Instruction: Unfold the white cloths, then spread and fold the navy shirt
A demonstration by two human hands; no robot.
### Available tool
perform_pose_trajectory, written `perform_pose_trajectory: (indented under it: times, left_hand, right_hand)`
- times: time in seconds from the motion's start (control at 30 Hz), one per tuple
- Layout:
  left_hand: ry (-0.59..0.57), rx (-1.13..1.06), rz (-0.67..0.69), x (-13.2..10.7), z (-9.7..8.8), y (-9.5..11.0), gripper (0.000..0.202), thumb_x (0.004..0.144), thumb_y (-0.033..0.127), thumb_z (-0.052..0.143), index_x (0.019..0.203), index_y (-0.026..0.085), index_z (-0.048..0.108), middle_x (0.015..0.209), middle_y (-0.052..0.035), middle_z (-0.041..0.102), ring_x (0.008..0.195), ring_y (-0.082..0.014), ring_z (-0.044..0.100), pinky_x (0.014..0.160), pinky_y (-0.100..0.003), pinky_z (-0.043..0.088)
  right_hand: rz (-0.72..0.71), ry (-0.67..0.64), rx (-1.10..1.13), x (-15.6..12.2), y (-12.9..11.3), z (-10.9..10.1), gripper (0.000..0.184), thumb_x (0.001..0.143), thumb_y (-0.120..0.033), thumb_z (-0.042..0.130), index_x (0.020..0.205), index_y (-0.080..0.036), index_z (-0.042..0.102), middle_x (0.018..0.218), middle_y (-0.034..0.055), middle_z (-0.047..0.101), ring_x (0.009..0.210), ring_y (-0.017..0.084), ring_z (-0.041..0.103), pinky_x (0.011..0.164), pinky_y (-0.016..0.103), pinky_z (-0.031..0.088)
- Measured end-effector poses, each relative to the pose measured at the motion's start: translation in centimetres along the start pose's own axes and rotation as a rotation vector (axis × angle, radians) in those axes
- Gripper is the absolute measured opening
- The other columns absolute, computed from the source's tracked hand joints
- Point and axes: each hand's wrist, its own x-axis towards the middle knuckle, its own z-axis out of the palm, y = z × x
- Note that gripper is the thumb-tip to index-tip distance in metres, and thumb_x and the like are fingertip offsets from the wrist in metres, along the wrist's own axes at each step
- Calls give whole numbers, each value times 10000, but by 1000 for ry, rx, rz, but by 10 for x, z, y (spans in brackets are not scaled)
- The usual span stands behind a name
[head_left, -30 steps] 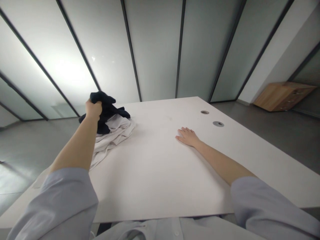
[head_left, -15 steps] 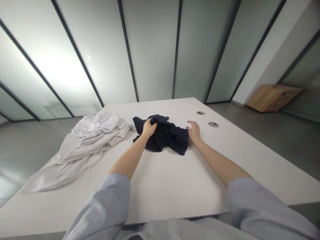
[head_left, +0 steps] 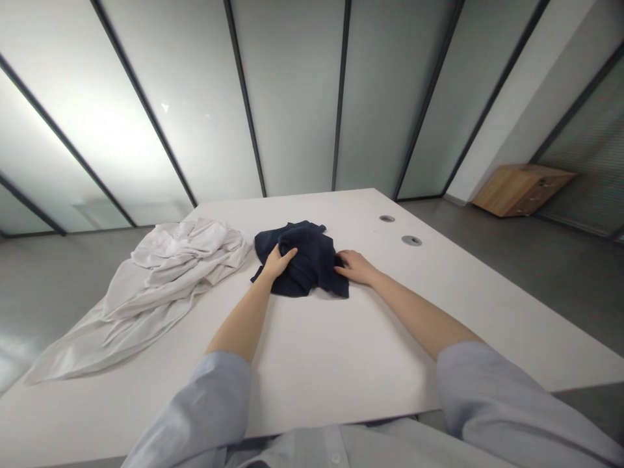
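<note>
A crumpled navy-blue cloth garment lies bunched on the white table in front of me; its exact kind cannot be made out. At its left side my left hand grips a fold, thumb on top and the other fingers partly hidden under the fabric. My right hand is at the right edge, with thumb and fingers closing on the cloth there. Left of the navy garment, a loose heap of white cloth trails toward the near left of the table.
Two round cable holes are set in the tabletop on the right, a farther one and a nearer one. A wooden drawer cabinet stands on the floor at far right. Frosted glass panels line the back.
My right hand has moved left, from beside the garment's edge onto the cloth, and its fingers have closed. The navy garment is bunched narrower, and my left hand sits slightly lower.
</note>
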Motion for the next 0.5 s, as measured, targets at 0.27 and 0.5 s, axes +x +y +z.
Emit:
perform_pose_trajectory:
  times: [0.27, 0.5]
  left_hand:
    - [-265, 3, 161, -8, 16, 9, 688, 715, 343, 741, 1338, 181, 498, 1355, -108, 577, 1282, -282, 503, 1139, -431, 320]
    - [-143, 87, 139, -16, 25, 16, 735, 721, 333, 739, 1375, 190, 434, 1344, -127, 570, 1273, -291, 509, 1109, -434, 351]
  right_hand:
    - [79, 123, 130, -2, 4, 5, 917, 644, -349, 689, 1471, -138, 355, 1535, 201, 333, 1392, 353, 340, 1095, 498, 316]
    - [55, -6, 335, -1, -12, -1, 355, 666, -199, 572, 1012, -196, 655, 1014, 44, 732, 908, 240, 672, 805, 326, 511]
